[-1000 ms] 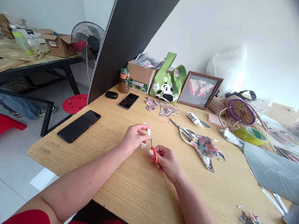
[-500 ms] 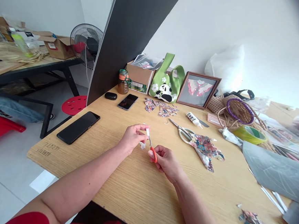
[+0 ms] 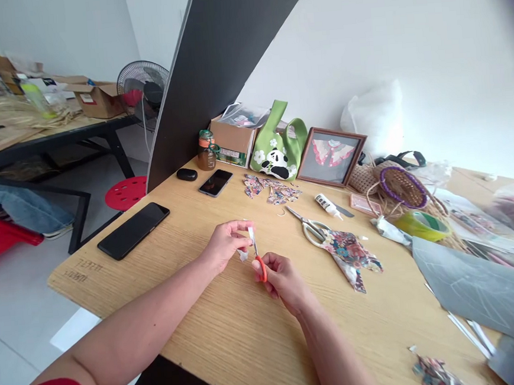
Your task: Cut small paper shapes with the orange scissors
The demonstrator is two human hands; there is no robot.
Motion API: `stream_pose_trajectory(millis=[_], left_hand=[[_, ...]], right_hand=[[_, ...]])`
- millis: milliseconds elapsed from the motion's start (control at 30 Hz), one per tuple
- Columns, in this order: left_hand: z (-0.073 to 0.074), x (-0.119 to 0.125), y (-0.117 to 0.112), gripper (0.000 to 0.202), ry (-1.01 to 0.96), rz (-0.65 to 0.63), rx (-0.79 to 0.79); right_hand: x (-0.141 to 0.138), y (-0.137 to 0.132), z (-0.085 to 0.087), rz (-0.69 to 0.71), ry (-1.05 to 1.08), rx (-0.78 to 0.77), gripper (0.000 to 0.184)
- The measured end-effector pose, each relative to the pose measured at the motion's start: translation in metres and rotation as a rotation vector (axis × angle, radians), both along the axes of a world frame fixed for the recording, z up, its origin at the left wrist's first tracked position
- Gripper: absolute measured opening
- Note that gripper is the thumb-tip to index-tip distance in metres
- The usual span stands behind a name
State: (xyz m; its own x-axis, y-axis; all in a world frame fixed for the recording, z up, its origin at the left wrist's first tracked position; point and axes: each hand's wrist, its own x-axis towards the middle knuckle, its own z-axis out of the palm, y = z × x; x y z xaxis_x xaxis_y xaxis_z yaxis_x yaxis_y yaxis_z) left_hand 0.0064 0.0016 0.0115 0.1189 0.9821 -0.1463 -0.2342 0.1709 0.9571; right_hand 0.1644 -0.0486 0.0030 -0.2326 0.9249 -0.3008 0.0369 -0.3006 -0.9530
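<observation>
Left hand (image 3: 226,245) pinches white strip (image 3: 251,233), right hand (image 3: 284,279) clamped on scissors (image 3: 262,270) — blades (image 3: 256,249) near left fingers (image 3: 241,224), a slip could nick them

The small scissors (image 3: 263,269) have an orange handle and slim metallic blades; they are hand-held, with the blades pointing forward and slightly left. The blade opening is too small to determine. The white strip (image 3: 251,233) is narrow, pinched and aligned lengthwise at the blade end of the scissors. The white scrap (image 3: 243,256) is irregular in outline and sits just left of the scissors' blades; its connection to the strip cannot be determined.
</observation>
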Motion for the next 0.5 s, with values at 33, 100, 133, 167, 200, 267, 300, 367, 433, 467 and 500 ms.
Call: stream_pose_trajectory(millis=[33,100,133,167,200,267,300,367,433,467,500], left_hand=[[-0.0004,0.0002,0.0001,0.043,0.001,0.0,0.0],[-0.0008,0.0007,0.0002,0.043,-0.002,-0.004,0.001],[-0.0008,0.0009,0.0002,0.043,-0.006,-0.006,0.003],[-0.0007,0.001,0.0001,0.043,-0.012,-0.007,0.006],[-0.0005,0.001,0.0,0.043,-0.018,-0.006,0.009],[-0.0001,0.0009,-0.0001,0.043,-0.029,-0.002,0.01],[0.0001,0.0007,-0.0001,0.043,-0.033,0.0,0.009],[0.0003,0.0004,0.0,0.043,-0.036,0.0,0.003],[0.0005,0.0002,0.0001,0.043,-0.038,0.001,-0.001],[0.0007,0.0001,0.0002,0.043,-0.039,0.001,-0.002],[0.0008,0.0002,0.0002,0.043,-0.041,0.002,-0.003]], right_hand=[[0.0,0.0001,-0.0004,0.001,0.002,0.0,0.056],[0.0001,0.0005,-0.0015,0.001,0.005,0.002,0.056],[0.0002,0.0008,-0.0022,0.0,0.003,0.003,0.056],[0.0003,0.0011,-0.0029,0.0,0.001,0.005,0.056],[0.0005,0.0013,-0.0035,0.0,-0.002,0.006,0.056],[0.0007,0.0017,-0.0047,0.0,-0.008,0.006,0.056],[0.0008,0.0018,-0.005,-0.001,-0.011,0.004,0.056],[0.0009,0.0018,-0.0054,-0.008,-0.014,0.002,0.055],[0.0008,0.0016,-0.0054,-0.016,-0.023,0.001,0.055],[0.0007,0.0015,-0.0053,-0.019,-0.028,0.0,0.055],[0.0006,0.0013,-0.0051,-0.021,-0.032,0.0,0.055]])
